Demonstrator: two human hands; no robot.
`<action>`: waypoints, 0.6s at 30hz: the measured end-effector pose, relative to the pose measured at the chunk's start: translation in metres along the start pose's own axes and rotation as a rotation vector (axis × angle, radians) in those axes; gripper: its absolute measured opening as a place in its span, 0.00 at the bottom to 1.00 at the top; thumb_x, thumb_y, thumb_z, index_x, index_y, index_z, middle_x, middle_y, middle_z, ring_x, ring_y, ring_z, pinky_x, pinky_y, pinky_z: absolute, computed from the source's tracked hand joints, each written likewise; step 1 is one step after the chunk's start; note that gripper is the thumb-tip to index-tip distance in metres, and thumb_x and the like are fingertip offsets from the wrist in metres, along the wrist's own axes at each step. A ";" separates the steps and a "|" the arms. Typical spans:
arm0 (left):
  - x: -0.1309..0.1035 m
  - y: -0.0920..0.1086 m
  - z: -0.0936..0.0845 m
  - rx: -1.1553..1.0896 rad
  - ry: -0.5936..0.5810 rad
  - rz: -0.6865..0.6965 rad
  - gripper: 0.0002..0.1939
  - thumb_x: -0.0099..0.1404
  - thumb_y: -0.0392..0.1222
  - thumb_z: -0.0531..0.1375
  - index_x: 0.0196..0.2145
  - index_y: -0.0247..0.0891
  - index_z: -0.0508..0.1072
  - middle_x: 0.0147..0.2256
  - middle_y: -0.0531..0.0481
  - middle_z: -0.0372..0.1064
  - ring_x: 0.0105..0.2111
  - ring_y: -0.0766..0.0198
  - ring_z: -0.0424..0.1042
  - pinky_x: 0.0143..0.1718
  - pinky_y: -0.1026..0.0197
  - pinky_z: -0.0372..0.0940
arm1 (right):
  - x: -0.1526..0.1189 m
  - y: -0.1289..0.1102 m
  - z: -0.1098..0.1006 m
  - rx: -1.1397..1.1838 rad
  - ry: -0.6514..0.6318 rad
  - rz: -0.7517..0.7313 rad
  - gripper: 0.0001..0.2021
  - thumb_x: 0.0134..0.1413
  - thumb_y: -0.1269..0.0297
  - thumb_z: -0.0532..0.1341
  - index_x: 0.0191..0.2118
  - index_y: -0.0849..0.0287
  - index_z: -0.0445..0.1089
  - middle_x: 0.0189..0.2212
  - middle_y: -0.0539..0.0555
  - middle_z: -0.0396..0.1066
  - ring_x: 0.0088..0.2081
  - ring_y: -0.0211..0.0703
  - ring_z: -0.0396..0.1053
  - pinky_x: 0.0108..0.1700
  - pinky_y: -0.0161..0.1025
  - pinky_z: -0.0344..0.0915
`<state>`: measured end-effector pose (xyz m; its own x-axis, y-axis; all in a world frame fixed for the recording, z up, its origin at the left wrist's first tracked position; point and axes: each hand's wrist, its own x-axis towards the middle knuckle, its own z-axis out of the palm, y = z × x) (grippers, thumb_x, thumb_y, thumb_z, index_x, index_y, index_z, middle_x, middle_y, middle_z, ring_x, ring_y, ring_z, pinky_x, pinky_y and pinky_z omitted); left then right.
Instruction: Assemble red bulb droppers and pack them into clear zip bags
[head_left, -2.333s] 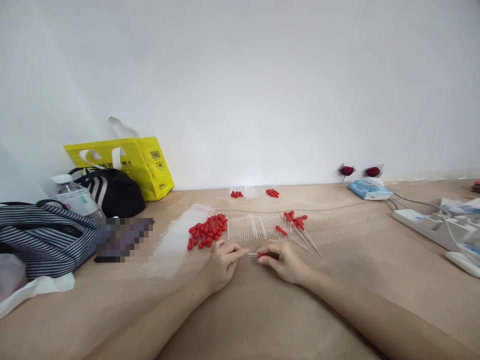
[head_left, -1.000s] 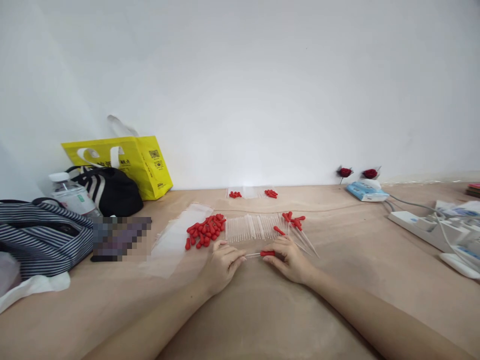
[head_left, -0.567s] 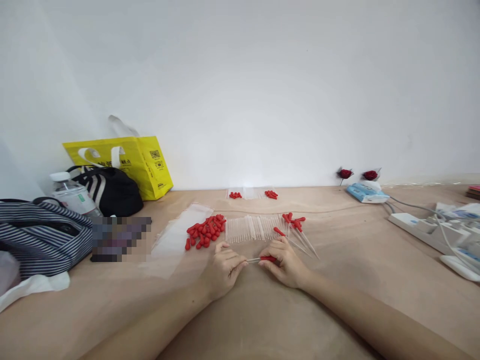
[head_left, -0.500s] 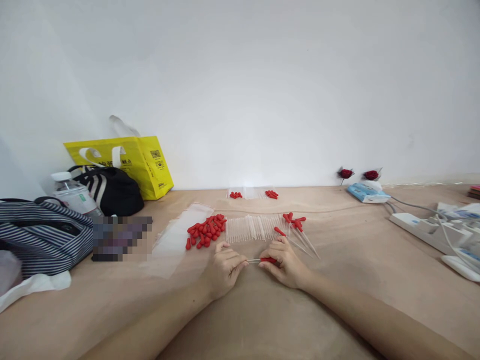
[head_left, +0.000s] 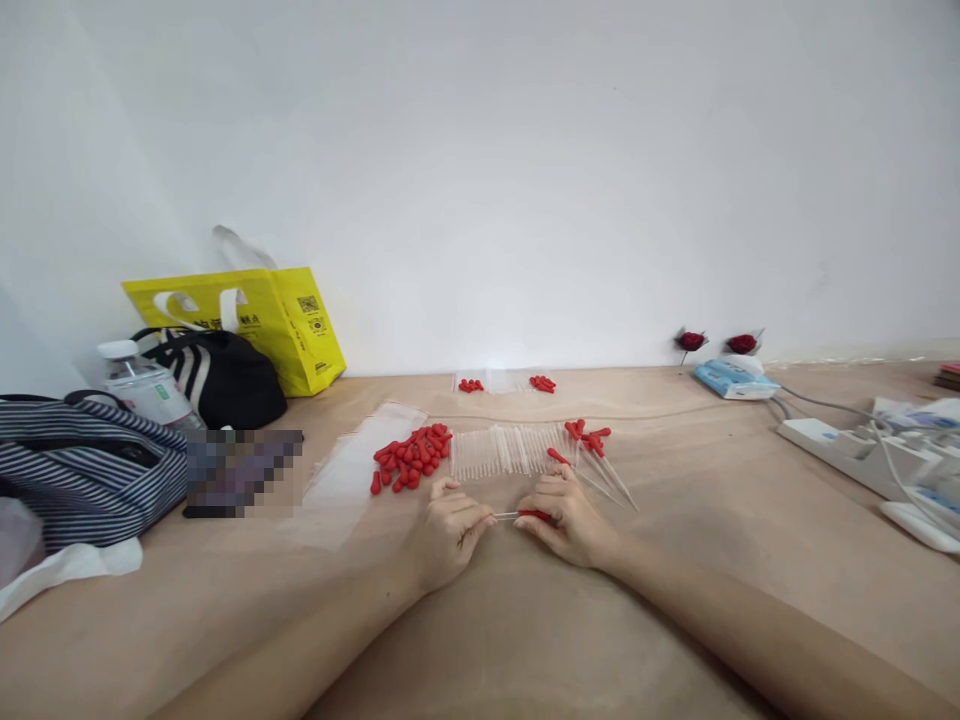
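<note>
Soft, even indoor light fills the view, the white wall point(head_left: 480, 200) glowing brightest low in the middle and greying toward the upper corners, while only faint shadow gathers on the table point(head_left: 487, 640) under the right forearm point(head_left: 720, 610). Wide-angle distortion stretches the striped bag point(head_left: 82, 470) near the left edge, blocky pixels hide a patch beside it, and the clear tubes point(head_left: 510, 452) blur together.

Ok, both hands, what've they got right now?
Left hand: closed, fingertips pinching a thin clear tube.
Right hand: closed around a red bulb.
</note>
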<state>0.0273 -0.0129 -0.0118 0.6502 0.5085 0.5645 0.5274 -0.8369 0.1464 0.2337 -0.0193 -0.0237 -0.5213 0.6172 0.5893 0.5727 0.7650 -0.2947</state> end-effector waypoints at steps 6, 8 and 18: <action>-0.001 -0.001 0.001 -0.010 -0.008 -0.031 0.12 0.65 0.37 0.48 0.29 0.38 0.70 0.22 0.55 0.71 0.23 0.69 0.66 0.43 0.55 0.48 | 0.002 0.000 -0.005 0.062 -0.064 0.059 0.10 0.55 0.59 0.54 0.32 0.57 0.71 0.25 0.50 0.70 0.30 0.37 0.64 0.44 0.43 0.50; -0.001 -0.002 0.001 -0.011 -0.010 -0.048 0.13 0.65 0.37 0.48 0.29 0.38 0.70 0.22 0.55 0.71 0.23 0.69 0.67 0.43 0.55 0.48 | 0.002 0.002 -0.006 0.113 -0.092 0.103 0.09 0.52 0.59 0.57 0.35 0.55 0.71 0.26 0.50 0.70 0.33 0.39 0.64 0.44 0.43 0.51; 0.004 0.000 -0.002 -0.014 -0.023 -0.119 0.16 0.65 0.38 0.46 0.26 0.37 0.70 0.19 0.56 0.67 0.21 0.69 0.64 0.43 0.55 0.49 | 0.006 -0.001 0.001 0.888 0.067 0.546 0.13 0.41 0.55 0.63 0.30 0.59 0.65 0.25 0.49 0.68 0.27 0.35 0.63 0.32 0.34 0.59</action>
<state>0.0284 -0.0116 -0.0082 0.5955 0.6091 0.5239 0.5941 -0.7728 0.2233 0.2294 -0.0161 -0.0212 -0.2793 0.9292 0.2419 0.0350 0.2616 -0.9645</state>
